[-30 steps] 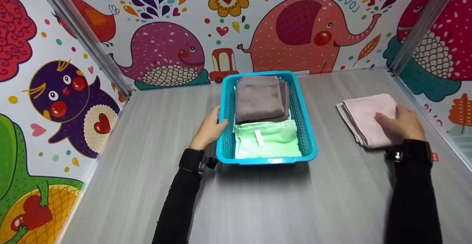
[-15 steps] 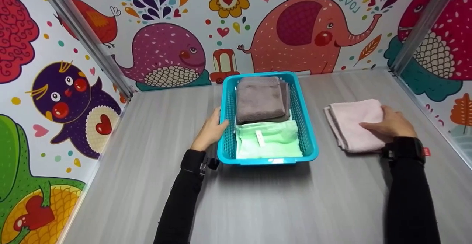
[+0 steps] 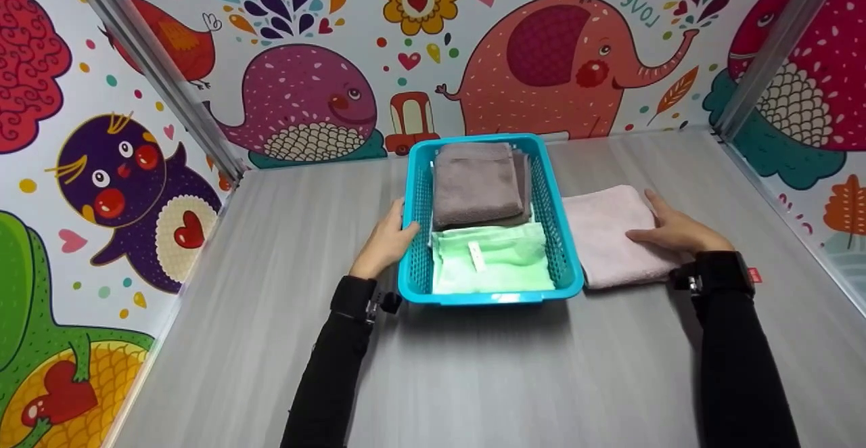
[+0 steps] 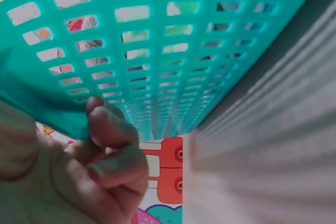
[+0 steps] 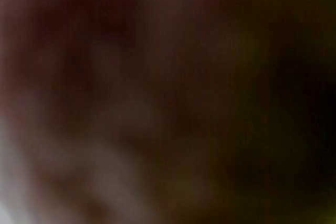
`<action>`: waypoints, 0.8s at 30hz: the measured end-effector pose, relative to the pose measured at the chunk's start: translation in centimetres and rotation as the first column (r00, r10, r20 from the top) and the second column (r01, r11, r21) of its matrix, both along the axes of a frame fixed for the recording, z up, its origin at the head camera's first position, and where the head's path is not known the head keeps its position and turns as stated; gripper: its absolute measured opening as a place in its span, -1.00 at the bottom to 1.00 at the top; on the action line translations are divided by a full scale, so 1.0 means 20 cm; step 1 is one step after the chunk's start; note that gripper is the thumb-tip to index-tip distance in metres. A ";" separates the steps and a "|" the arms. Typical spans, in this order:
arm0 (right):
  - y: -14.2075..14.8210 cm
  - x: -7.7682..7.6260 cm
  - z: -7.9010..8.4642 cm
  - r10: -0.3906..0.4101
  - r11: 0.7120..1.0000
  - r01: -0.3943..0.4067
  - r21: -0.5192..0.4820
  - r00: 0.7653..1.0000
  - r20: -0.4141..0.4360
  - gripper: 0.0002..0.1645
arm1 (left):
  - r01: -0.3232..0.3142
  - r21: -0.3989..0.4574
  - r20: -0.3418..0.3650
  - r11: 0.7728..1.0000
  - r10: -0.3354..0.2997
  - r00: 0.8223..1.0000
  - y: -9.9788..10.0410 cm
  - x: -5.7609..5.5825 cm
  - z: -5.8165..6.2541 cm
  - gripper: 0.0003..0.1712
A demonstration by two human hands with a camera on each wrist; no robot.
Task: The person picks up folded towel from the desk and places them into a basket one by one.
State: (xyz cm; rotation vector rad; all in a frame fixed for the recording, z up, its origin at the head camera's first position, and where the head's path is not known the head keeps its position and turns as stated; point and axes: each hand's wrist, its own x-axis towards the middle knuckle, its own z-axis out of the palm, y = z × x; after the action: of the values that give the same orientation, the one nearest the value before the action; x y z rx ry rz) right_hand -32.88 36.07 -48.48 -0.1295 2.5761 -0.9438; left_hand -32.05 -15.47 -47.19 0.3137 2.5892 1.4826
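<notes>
A turquoise perforated basket stands mid-table. Folded grey-brown towels fill its far part, and a folded light green towel with a white tag lies in the near part. My left hand grips the basket's left rim; the left wrist view shows fingers curled under that rim. To the right of the basket, my right hand holds a folded pale pink towel by its right side, thumb on top. The towel's left edge meets the basket's right wall. The right wrist view is dark and blurred.
The grey wood-grain table is bounded at the back by a cartoon-printed wall. Printed panels also rise at the left and right, with metal posts in the corners.
My right hand has brought the pink towel leftward across the table, from near the right wall to the basket's side. The left hand and basket have stayed in place.
</notes>
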 end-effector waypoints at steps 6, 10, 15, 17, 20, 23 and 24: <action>-0.03 -0.01 -0.03 -0.002 0.999 0.001 -0.043 1.000 -0.012 0.36 | -0.005 0.019 0.007 1.000 0.005 1.000 -0.01 -0.01 -0.01 -0.31; -0.04 -0.01 -0.04 -0.009 0.994 0.008 -0.106 1.000 -0.010 0.26 | -0.008 0.010 0.024 1.000 0.008 1.000 -0.01 0.00 -0.01 -0.31; -0.02 0.00 0.00 -0.022 0.981 0.002 -0.192 0.995 -0.099 0.11 | 0.005 -0.004 0.035 1.000 -0.005 0.999 -0.01 0.00 -0.01 -0.30; -0.01 0.01 0.04 -0.039 0.977 0.002 -0.213 0.985 -0.170 0.02 | 0.010 0.001 0.043 1.000 -0.010 0.999 -0.01 0.00 -0.01 -0.29; 0.00 0.04 0.12 -0.095 0.962 0.026 -0.272 0.965 -0.246 -0.11 | 0.021 0.012 0.054 1.000 -0.021 0.998 -0.01 0.00 -0.01 -0.28; 0.01 0.08 0.20 -0.167 0.945 0.066 -0.321 0.939 -0.300 -0.20 | 0.021 0.012 0.052 1.000 -0.022 0.998 -0.01 0.00 -0.01 -0.29; 0.01 0.09 0.22 -0.189 0.940 0.075 -0.333 0.927 -0.323 -0.23 | 0.023 0.011 0.048 1.000 -0.024 0.999 -0.01 0.00 -0.01 -0.29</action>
State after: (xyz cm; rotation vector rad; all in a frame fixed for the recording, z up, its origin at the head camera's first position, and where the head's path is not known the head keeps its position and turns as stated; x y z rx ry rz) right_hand -31.09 36.35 -43.99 -0.2310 2.7571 -1.5052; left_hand -32.09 -15.69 -47.37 0.3050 2.5329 1.4772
